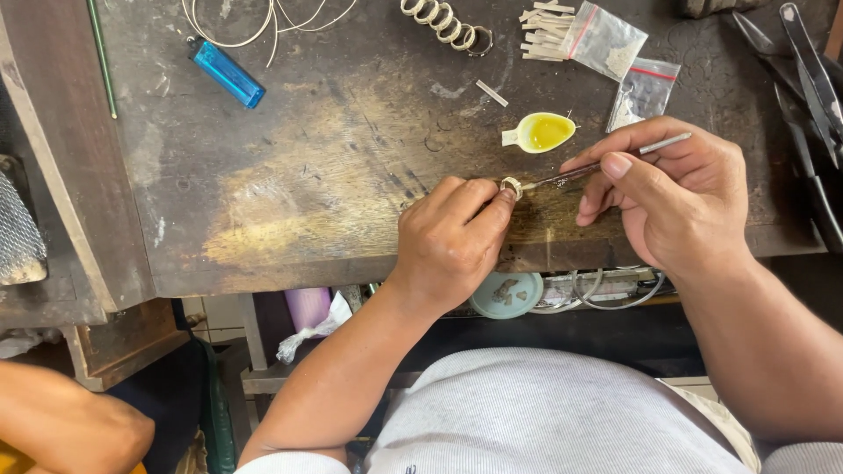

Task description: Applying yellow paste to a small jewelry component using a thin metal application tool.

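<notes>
Dark, scarred wood makes up the workbench [290, 202], worn pale in the middle. At its near edge the left hand [448, 241] pinches a small ring [512, 186] between thumb and fingertips, closed tightly on it and steadying it just above the wood. The right hand [680, 197] grips a thin metal tool [606, 163] like a pen, fingers wrapped shut around its shaft. The tool's long axis runs nearly level across the bench, rising slightly to the right; its working tip points left and meets the ring, while the blunt end sticks out past the knuckles.

This looks like fine work on the ring's face, perhaps setting or applying something with the tip. Any next touch calls for a steady ring and very light pressure.

Just behind the hands sits a small spoon of yellow liquid [543, 132]. Farther back lie a blue lighter [226, 73], two small plastic bags [623, 66] and a row of rings [446, 24].
</notes>
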